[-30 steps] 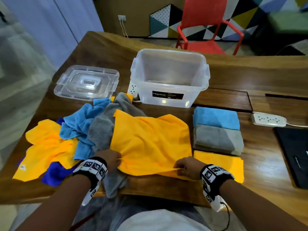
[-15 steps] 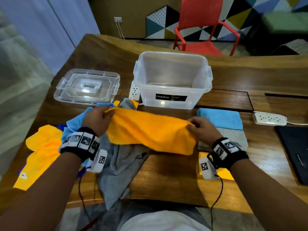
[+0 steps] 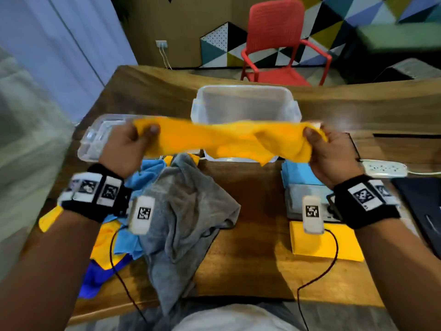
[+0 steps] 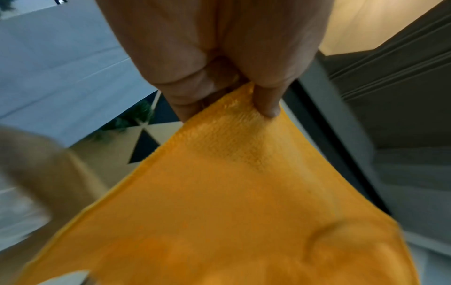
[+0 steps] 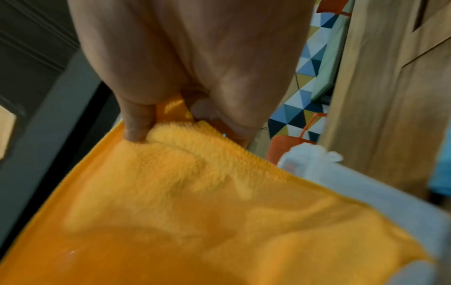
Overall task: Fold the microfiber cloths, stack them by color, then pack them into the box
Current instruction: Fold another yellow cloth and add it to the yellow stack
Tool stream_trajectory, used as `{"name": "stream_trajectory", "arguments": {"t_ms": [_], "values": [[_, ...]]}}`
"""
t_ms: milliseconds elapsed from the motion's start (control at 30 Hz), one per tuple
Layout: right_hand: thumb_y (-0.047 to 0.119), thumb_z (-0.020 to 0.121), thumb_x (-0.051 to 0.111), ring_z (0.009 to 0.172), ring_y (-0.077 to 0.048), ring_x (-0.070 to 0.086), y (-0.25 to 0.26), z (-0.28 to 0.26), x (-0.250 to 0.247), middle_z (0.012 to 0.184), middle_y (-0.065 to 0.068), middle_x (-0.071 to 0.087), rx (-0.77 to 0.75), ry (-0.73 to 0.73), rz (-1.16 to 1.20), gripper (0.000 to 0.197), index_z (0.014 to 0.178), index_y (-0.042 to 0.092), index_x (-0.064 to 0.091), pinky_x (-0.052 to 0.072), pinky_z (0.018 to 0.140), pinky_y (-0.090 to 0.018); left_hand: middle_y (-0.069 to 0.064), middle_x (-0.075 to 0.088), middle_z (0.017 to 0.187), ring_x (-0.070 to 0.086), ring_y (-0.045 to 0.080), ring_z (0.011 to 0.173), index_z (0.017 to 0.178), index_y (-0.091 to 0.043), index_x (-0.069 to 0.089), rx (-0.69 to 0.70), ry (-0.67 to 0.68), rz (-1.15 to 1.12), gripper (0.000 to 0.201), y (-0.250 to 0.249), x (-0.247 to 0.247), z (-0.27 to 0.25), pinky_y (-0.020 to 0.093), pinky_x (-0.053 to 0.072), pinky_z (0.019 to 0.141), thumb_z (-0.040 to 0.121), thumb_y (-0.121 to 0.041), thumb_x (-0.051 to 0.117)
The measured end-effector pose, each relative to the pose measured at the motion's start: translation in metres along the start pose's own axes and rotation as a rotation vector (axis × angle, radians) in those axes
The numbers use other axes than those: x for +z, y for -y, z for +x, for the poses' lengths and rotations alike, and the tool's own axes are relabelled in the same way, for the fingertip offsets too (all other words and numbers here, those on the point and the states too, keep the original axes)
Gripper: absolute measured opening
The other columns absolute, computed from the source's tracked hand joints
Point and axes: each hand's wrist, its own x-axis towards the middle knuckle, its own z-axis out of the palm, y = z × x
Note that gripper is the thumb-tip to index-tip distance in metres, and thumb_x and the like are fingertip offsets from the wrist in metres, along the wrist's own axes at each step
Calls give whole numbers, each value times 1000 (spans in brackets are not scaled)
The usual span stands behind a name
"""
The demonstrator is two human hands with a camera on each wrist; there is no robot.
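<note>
An orange microfiber cloth (image 3: 229, 139) hangs stretched in the air between both hands, in front of the clear plastic box (image 3: 243, 106). My left hand (image 3: 133, 142) pinches its left corner; in the left wrist view the cloth (image 4: 231, 202) is held between thumb and fingers (image 4: 268, 104). My right hand (image 3: 327, 149) pinches the right corner, and the right wrist view shows the cloth (image 5: 195, 202) there. Folded blue (image 3: 298, 173), grey (image 3: 296, 201) and orange (image 3: 322, 242) cloths lie in a column at right. Unfolded grey (image 3: 186, 223), blue (image 3: 143, 177) and orange cloths lie piled at left.
The box's clear lid (image 3: 95, 142) lies on the wooden table (image 3: 250, 247) at back left. A white power strip (image 3: 384, 168) and a dark flat object (image 3: 424, 211) sit at right. A red chair (image 3: 281, 44) stands beyond the table.
Both hands have lifted the orange cloth off the pile and raised it into the air, stretching it between them; the grey cloth beneath is now uncovered.
</note>
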Motion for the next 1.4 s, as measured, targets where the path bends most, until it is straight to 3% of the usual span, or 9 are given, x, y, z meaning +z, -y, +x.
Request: {"name": "stream_trajectory", "arguments": {"t_ms": [100, 233, 300, 400, 533, 767, 867, 1000, 1400], "values": [[26, 85, 73, 79, -11, 69, -48, -27, -13, 87, 4, 75, 195, 117, -399, 17, 98, 16, 68, 56, 70, -22, 6, 61, 63, 58, 14, 60, 73, 3, 58, -197, 247, 54, 74, 59, 35, -33, 40, 53, 66, 80, -71, 60], [33, 96, 65, 101, -11, 63, -108, -57, -40, 108, 11, 68, 409, 607, -942, 10, 98, 42, 68, 50, 89, -34, 11, 54, 76, 54, 15, 70, 86, -13, 62, -282, 680, 250, 85, 110, 70, -92, 30, 39, 66, 65, -93, 42], [36, 98, 61, 101, -2, 56, -123, -75, -41, 109, 20, 60, 527, 809, -1081, 11, 100, 46, 63, 44, 87, -27, 8, 55, 79, 52, 14, 71, 95, -21, 66, -309, 857, 248, 67, 133, 73, -114, 28, 38, 65, 76, -82, 46], [41, 97, 60, 99, -4, 58, -137, -98, -42, 111, 16, 60, 678, 982, -1176, 8, 105, 44, 62, 47, 86, -27, -11, 46, 60, 46, 5, 59, 67, -38, 54, -291, 1001, 291, 38, 150, 71, -131, 29, 34, 63, 83, -72, 50], [44, 94, 61, 100, -29, 63, -153, -113, -47, 109, -2, 66, 821, 1048, -1202, 8, 99, 50, 63, 49, 84, -41, -8, 39, 56, 39, 3, 52, 70, -16, 56, -310, 1120, 188, 37, 144, 66, -141, 21, 29, 57, 91, -47, 58], [20, 98, 55, 75, -15, 56, -168, -112, -53, 94, 8, 54, 750, 685, -1147, 20, 114, 30, 61, 44, 66, -28, 8, 69, 99, 65, 23, 91, 99, -9, 69, -447, 837, 65, 65, 164, 58, -146, 47, 50, 88, 80, -70, 60], [18, 98, 54, 65, -23, 53, -179, -111, -56, 97, -5, 61, 743, 474, -1000, 19, 106, 34, 59, 42, 56, -34, 7, 72, 96, 68, 17, 87, 97, -9, 69, -458, 730, 20, 42, 157, 57, -145, 45, 52, 86, 89, -49, 63], [22, 97, 58, 68, -22, 55, -184, -114, -50, 98, -7, 66, 725, 335, -873, 12, 99, 33, 62, 41, 59, -34, -11, 74, 88, 68, 4, 81, 92, -24, 70, -462, 662, -4, 52, 157, 56, -143, 32, 53, 78, 70, -72, 64], [36, 100, 57, 95, -21, 65, -177, -109, -43, 105, -2, 68, 671, 282, -885, 22, 112, 20, 67, 53, 79, -36, 3, 66, 78, 64, 24, 79, 80, -21, 67, -419, 468, 94, 33, 165, 56, -136, 39, 49, 71, 90, -52, 60]]}}
